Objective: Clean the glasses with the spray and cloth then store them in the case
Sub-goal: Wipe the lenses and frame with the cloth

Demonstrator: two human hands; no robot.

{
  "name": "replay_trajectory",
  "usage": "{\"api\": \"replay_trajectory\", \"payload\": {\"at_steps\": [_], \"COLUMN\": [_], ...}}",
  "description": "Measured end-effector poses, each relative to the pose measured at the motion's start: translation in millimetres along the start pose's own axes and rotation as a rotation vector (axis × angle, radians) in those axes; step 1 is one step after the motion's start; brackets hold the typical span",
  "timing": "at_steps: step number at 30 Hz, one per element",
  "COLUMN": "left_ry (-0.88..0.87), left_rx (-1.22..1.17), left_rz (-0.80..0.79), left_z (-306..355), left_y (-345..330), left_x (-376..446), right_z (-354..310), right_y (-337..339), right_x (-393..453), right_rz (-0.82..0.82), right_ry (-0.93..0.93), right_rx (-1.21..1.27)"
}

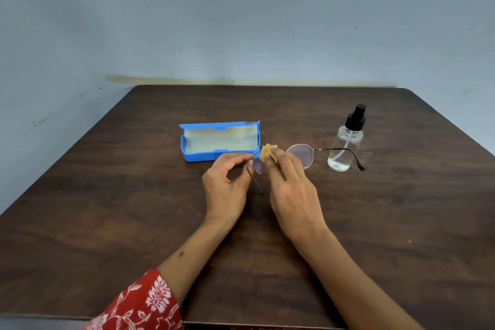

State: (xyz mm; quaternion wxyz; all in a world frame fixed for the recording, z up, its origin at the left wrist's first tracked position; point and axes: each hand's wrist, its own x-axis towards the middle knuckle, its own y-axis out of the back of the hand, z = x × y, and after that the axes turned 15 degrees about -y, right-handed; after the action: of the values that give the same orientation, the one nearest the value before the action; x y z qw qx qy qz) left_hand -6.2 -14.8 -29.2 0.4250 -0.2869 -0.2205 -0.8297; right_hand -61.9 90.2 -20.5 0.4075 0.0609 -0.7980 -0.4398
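Left hand (227, 182): pinches the glasses (300, 155) at the hinge.
Right hand (292, 185): presses the yellow cloth (265, 152) on one lens.

My left arm wears a red sleeve (144, 303) printed with white flowers and leafy vines, loose and ending below the elbow, so the forearm is bare. A small dark mark sits on that forearm. My right arm is bare as far as it shows; no rings or watch on either.
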Motion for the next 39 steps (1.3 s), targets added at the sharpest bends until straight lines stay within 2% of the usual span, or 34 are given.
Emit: {"api": "replay_trajectory", "payload": {"at_steps": [5, 10, 15, 20, 25, 30, 35, 39], "left_ry": [0.005, 0.006, -0.014, -0.021, -0.033, -0.040, -0.014, -0.017], "left_rx": [0.003, 0.006, 0.019, 0.026, 0.045, 0.037, 0.053, 0.048], "left_rz": [-0.006, 0.002, -0.007, -0.013, -0.024, -0.023, -0.013, -0.009], "left_z": [-2.7, -1.3, -2.7, -0.2, -1.1, 0.3, -1.2, 0.6], "left_y": [0.5, -2.0, -0.5, -1.0, 0.8, -0.5, 0.6, 0.0], "left_x": [-0.5, -1.5, -0.4, -0.4, 0.3, 0.1, 1.0, 0.9], "right_z": [-1.8, 3.5, 1.7, 2.7, 1.1, 2.5, -1.5, -0.5], "right_y": [-0.8, 3.1, 0.5, 1.4, -1.6, 0.4, -2.5, 1.8], "right_x": [-5.9, 2.1, -3.7, 2.1, -5.3, 1.6, -5.5, -2.1], "right_rz": [-0.043, -0.048, -0.056, -0.021, -0.023, -0.013, -0.003, 0.011], "right_ry": [0.102, -0.051, 0.091, -0.010, 0.110, -0.026, 0.101, 0.010], "right_rx": [-0.025, 0.008, -0.012, 0.002, -0.041, -0.007, -0.035, -0.019]}}
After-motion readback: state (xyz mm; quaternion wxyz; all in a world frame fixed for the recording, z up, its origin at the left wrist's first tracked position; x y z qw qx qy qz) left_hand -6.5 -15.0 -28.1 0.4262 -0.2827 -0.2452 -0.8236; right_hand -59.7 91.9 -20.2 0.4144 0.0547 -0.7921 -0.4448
